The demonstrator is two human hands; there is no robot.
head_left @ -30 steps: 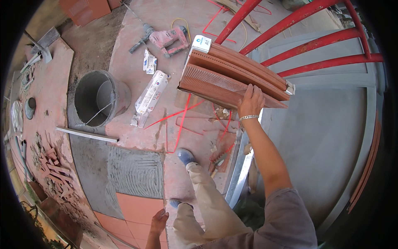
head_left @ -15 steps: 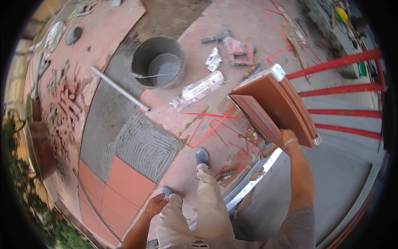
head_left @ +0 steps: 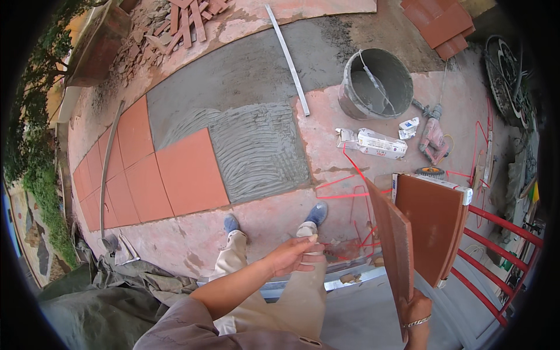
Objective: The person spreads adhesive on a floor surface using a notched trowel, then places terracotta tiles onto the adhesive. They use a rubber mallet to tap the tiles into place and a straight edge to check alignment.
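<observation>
My right hand (head_left: pixel 415 306), with a bracelet at the wrist, grips a terracotta floor tile (head_left: pixel 392 251) by its near edge. The tile stands almost on edge, apart from the stack of tiles (head_left: pixel 431 224) just right of it. My left hand (head_left: pixel 293 255) is in front of my knees, fingers stretched out, holding nothing. Ahead and to the left lies a patch of combed grey mortar (head_left: pixel 259 151). Laid terracotta tiles (head_left: pixel 189 172) border that patch on its left, and smooth grey mortar (head_left: pixel 221 84) spreads beyond it.
A bucket (head_left: pixel 348 96) of grey mix stands ahead, with a pink power drill (head_left: pixel 433 140) and a white packet (head_left: pixel 382 143) nearby. A metal straightedge (head_left: pixel 287 61) crosses the mortar. Red straps (head_left: pixel 344 196) lie tangled on the floor. Red railing bars (head_left: pixel 496 254) are at right.
My right hand has drawn one tile off the stack, toward me. My left hand has risen from beside my leg toward the tile. My view has turned, shifting the floor in the picture.
</observation>
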